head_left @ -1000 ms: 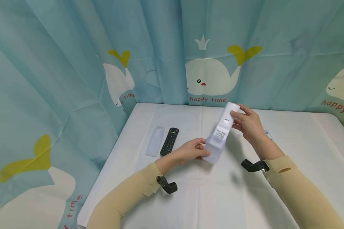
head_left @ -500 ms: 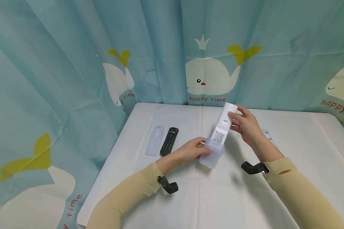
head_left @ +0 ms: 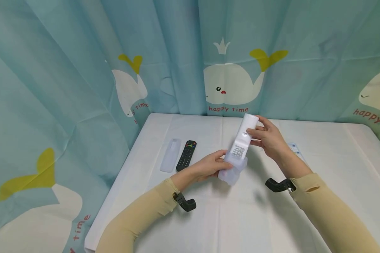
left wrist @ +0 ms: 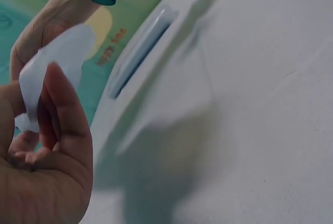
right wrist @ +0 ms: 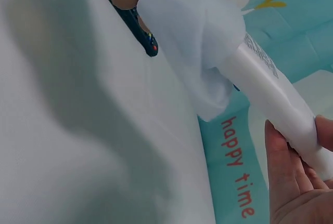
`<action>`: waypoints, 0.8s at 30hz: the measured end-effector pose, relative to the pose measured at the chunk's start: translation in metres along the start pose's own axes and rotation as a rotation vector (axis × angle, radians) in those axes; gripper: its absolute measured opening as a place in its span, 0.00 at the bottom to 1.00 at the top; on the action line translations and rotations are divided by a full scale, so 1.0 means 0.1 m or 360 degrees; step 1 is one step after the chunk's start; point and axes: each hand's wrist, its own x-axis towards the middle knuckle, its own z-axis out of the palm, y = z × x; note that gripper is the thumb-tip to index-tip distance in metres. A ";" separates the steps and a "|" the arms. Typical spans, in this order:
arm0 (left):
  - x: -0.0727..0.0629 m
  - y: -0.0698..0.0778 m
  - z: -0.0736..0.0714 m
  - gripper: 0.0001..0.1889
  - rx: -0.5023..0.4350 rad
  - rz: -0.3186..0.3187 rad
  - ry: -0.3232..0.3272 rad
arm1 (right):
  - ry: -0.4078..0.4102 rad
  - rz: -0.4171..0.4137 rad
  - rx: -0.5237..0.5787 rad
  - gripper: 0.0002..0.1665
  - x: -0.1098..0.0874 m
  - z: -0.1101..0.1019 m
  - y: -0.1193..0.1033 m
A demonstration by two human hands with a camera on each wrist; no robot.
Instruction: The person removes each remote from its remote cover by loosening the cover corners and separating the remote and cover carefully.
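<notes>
A white remote control (head_left: 242, 135), its labelled back facing up, tilts above the table with its lower end inside a translucent silicone sleeve (head_left: 232, 172). My right hand (head_left: 270, 140) grips the remote near its upper end, thumb on the back. The left hand (head_left: 210, 164) pinches the sleeve at its mouth; in the left wrist view the thin sleeve (left wrist: 57, 57) shows between thumb and fingers. In the right wrist view the sleeve (right wrist: 192, 31) bunches loosely around the white remote (right wrist: 276, 99). The remote's button side is hidden in the head view.
A black remote (head_left: 186, 155) lies on the white table (head_left: 247, 218) left of the hands, beside a flat translucent sleeve (head_left: 170, 155). A white remote-like thing with blue markings (head_left: 296, 150) lies partly behind the right wrist. A blue curtain (head_left: 177, 52) hangs behind the table.
Both hands have shifted slightly left with the remote and sleeve. The right hand has come a little lower, and the sleeve's loose end has crumpled more.
</notes>
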 end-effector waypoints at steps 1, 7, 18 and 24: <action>-0.01 0.00 -0.01 0.32 -0.0006 0.0000 -0.0030 | 0.0002 0.0001 0.0001 0.39 0.00 0.01 0.00; -0.04 0.01 -0.05 0.37 0.0003 0.0007 -0.0204 | -0.0018 -0.0003 0.0013 0.40 0.02 0.03 0.01; 0.00 0.00 -0.09 0.39 0.0372 0.0055 -0.0176 | 0.0001 0.0031 -0.0072 0.44 0.04 0.05 0.00; 0.02 0.00 -0.06 0.33 0.0499 0.0009 0.0058 | 0.0015 0.0007 -0.0108 0.45 0.04 0.05 0.03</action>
